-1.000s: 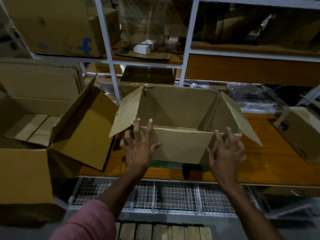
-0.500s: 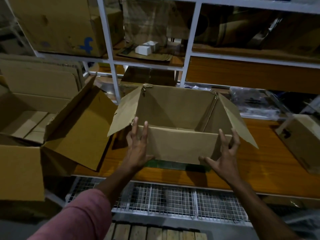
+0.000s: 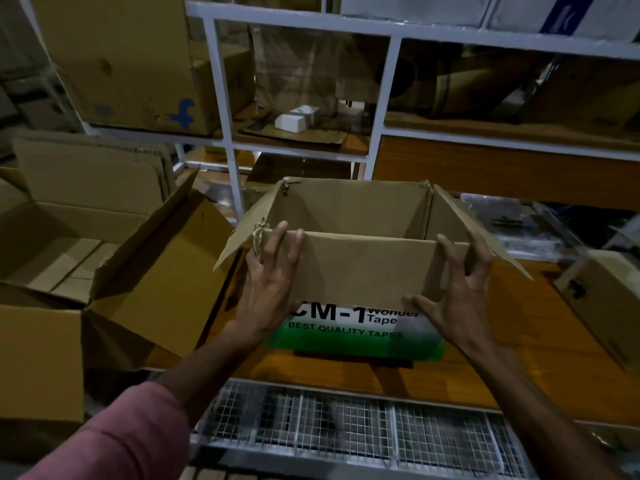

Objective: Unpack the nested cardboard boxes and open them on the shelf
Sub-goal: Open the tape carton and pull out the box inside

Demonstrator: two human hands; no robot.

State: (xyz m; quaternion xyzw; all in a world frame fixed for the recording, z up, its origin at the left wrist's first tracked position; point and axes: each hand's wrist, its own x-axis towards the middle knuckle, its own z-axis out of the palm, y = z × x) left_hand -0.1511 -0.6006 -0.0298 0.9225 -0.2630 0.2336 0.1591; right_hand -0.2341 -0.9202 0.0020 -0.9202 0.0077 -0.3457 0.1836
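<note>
An open brown tape box (image 3: 360, 268), printed with a green band and black lettering, sits on the wooden shelf (image 3: 519, 337) with its side flaps spread outward and its inside looking empty. My left hand (image 3: 268, 285) presses flat against the box's front left corner, fingers pointing up. At the front right corner my right hand (image 3: 453, 292) wraps the box, thumb on the front face and fingers round the side. A larger open cardboard box (image 3: 65, 261) stands at the left, its right flap leaning toward the tape box.
A small closed box (image 3: 602, 306) lies at the right on the shelf. Plastic-wrapped items (image 3: 512, 226) sit behind. Upper shelves hold a big carton with a blue mark (image 3: 135, 64) and small white boxes (image 3: 298, 117). A wire-mesh rack (image 3: 346, 434) runs below the shelf edge.
Both hands have closed in from just in front of the box onto its front corners. The box's printed front face has come into view as my head moved nearer.
</note>
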